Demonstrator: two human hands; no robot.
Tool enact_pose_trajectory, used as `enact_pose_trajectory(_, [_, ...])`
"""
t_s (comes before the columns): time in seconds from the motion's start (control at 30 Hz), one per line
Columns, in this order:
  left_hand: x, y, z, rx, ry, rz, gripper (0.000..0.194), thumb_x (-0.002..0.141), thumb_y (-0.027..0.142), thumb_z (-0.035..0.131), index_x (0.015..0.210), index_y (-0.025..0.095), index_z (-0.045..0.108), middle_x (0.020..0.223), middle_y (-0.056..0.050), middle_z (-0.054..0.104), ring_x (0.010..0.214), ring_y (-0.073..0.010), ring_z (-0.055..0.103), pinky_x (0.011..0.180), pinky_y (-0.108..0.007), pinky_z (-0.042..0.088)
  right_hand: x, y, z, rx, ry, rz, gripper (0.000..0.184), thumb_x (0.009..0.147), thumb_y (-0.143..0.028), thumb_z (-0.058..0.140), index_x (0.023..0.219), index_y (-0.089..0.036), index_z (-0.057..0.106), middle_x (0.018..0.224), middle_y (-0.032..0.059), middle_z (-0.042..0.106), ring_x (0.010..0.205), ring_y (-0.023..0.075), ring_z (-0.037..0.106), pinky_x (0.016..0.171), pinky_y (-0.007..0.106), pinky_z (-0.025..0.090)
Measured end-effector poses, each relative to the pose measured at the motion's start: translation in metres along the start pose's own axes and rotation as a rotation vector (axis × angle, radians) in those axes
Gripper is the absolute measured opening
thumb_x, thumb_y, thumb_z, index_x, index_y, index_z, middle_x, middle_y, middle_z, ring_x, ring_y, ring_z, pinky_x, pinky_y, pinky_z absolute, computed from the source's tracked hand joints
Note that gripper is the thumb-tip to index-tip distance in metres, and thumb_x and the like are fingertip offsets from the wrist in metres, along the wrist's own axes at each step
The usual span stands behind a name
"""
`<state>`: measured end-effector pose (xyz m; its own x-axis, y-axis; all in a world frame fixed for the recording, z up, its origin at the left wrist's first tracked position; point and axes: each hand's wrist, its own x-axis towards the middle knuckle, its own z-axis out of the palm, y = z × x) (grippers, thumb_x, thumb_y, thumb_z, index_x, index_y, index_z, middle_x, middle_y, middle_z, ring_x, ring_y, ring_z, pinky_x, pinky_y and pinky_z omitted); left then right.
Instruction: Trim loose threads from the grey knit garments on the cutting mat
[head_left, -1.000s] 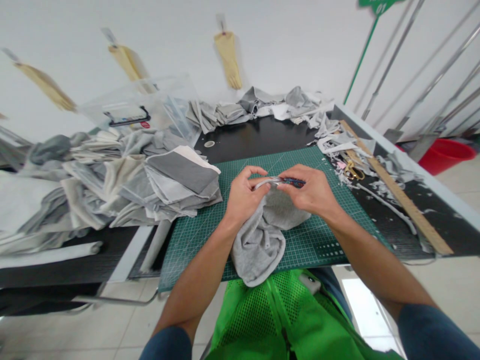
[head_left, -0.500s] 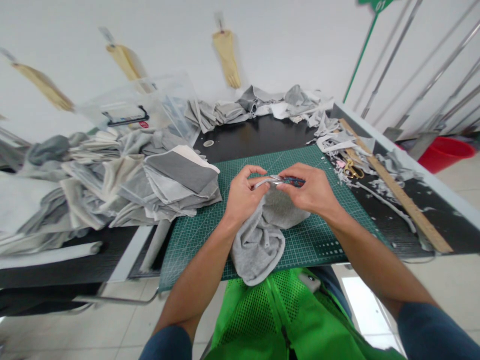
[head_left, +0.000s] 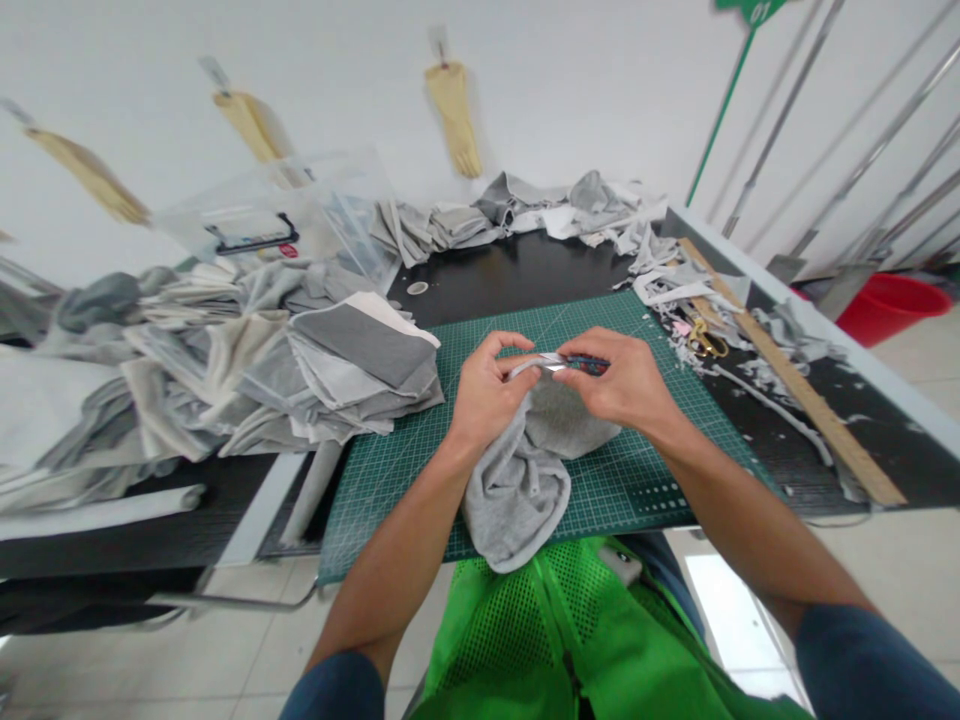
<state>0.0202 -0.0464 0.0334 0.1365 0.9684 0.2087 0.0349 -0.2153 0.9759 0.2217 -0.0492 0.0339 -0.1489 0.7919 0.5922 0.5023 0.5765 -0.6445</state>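
A grey fabric piece (head_left: 525,470) lies bunched on the green cutting mat (head_left: 390,470) and hangs over the table's near edge. My left hand (head_left: 487,390) pinches its upper edge between thumb and fingers. My right hand (head_left: 622,380) grips small scissors (head_left: 574,364) with a dark red-and-blue handle, the blades meeting the fabric edge between my two hands. Both hands are close together above the middle of the mat.
A heap of folded grey and white fabric pieces (head_left: 330,370) sits left of the mat, a clear plastic box (head_left: 277,215) behind it. More fabric (head_left: 525,215) lies at the back. Scraps, gold scissors (head_left: 705,340) and a long wooden ruler (head_left: 795,380) lie right. A red bucket (head_left: 892,305) stands on the floor.
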Motion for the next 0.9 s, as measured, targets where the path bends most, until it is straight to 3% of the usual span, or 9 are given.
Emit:
enact_pose_trajectory(0.47, [-0.0009,0.0004,0.0004,0.003,0.001,-0.011,0.042,0.079,0.034,0.086,0.112,0.023,0.063,0.082,-0.001,0.079,0.062,-0.0153,0.067,0.059,-0.024,0.048,0.0,0.0004,0.0007,0.01,0.015,-0.003,0.005,0.088,-0.025,0.08,0.091,-0.024,0.084,0.093,0.0053,0.082,0.084,0.023,0.074,0.074,0.035,0.056])
enact_pose_trajectory(0.9, [-0.001,0.0022,0.0008,-0.061,-0.02,-0.031,0.048,0.077,0.036,0.089,0.113,0.023,0.06,0.085,-0.002,0.081,0.071,-0.0181,0.074,0.064,-0.025,0.054,-0.0008,0.0004,0.0029,0.007,0.03,-0.014,0.004,0.088,-0.025,0.081,0.091,-0.025,0.084,0.093,0.005,0.082,0.084,0.0228,0.074,0.074,0.035,0.056])
